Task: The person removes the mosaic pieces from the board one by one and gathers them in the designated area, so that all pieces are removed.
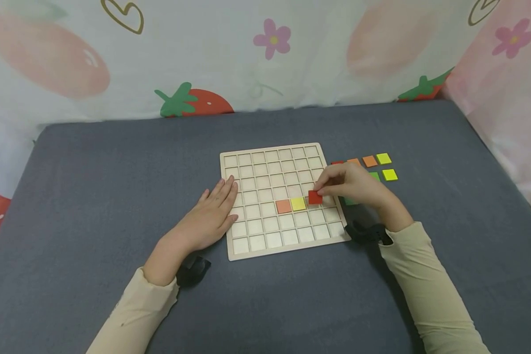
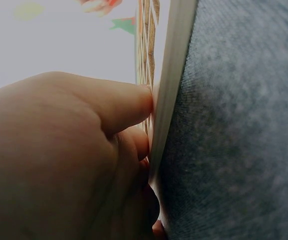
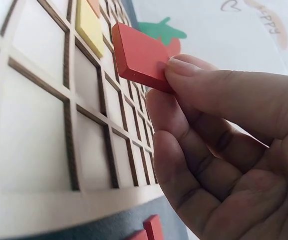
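A wooden grid board [image 1: 287,246] lies on the dark cloth. Two tiles sit in neighbouring cells of one row, an orange tile [image 1: 283,206] and a yellow tile [image 1: 298,203]. My right hand [image 1: 358,184] pinches a red square tile [image 1: 315,197] between thumb and fingers, just right of the yellow one. In the right wrist view the red tile [image 3: 141,57] is tilted and held above the cells. My left hand [image 1: 210,214] rests with straight fingers on the board's left edge; in the left wrist view its thumb [image 2: 126,105] touches the frame.
Right of the board lie loose tiles, among them yellow tiles [image 1: 390,175], an orange tile [image 1: 369,161] and a green tile [image 1: 374,176], some partly hidden behind my right hand. A printed curtain [image 1: 309,73] hangs behind the table's far edge.
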`<state>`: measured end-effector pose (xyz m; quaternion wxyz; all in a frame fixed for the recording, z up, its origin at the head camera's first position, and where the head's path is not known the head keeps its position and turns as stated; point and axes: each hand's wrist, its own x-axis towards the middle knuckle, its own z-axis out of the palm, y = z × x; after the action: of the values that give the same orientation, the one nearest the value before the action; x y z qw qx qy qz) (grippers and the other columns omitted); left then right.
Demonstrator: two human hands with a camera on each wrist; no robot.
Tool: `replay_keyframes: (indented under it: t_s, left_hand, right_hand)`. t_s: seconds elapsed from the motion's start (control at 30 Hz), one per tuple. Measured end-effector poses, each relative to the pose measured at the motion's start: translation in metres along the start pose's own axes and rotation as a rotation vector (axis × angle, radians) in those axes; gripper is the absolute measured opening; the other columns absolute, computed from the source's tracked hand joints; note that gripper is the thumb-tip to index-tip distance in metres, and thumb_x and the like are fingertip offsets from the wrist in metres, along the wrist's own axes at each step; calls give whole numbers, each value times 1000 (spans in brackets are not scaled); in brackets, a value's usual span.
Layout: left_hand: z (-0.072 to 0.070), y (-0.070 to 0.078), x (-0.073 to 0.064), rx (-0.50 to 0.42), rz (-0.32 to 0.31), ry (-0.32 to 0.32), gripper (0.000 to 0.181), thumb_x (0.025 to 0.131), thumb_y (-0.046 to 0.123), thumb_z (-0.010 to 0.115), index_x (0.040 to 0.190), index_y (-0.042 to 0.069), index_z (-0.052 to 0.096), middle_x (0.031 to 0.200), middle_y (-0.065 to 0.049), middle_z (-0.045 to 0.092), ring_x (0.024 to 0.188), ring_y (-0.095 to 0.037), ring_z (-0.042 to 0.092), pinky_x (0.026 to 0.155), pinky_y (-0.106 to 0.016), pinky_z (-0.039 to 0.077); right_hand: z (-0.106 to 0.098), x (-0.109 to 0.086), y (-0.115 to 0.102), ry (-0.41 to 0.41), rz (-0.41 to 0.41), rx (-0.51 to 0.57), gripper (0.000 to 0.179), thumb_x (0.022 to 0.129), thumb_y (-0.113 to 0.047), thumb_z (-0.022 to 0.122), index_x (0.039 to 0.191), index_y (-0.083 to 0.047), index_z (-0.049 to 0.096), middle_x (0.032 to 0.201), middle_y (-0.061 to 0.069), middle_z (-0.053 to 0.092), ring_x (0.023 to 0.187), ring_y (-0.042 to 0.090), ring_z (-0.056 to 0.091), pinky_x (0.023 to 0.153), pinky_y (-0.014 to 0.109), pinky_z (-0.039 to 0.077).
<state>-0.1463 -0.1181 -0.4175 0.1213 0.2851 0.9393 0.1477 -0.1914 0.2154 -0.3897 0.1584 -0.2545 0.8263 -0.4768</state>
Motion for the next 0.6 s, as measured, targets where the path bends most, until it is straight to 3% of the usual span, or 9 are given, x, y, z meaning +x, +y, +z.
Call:
replay_keyframes:
  t_s: [0.2, 0.6]
  left_hand:
    - [0, 0, -1, 3, 7, 5, 64, 101, 25, 41, 150, -2, 9, 157, -16, -1, 143, -29, -2, 112, -52, 7]
    - [1, 0, -1, -16, -1, -5, 65, 102, 25, 41, 150, -1, 6, 157, -15, -3, 143, -28, -4, 112, -52, 5]
  right_hand:
    - [-7, -4, 1, 20, 12, 12, 7, 84, 3, 67, 90, 3, 70, 90, 16, 65, 77, 13, 61, 69, 25, 50]
    - [-16, -10, 3, 66, 12, -54, 8, 83, 2, 69, 91, 2, 72, 89, 12, 66, 77, 12, 63, 69, 25, 53]
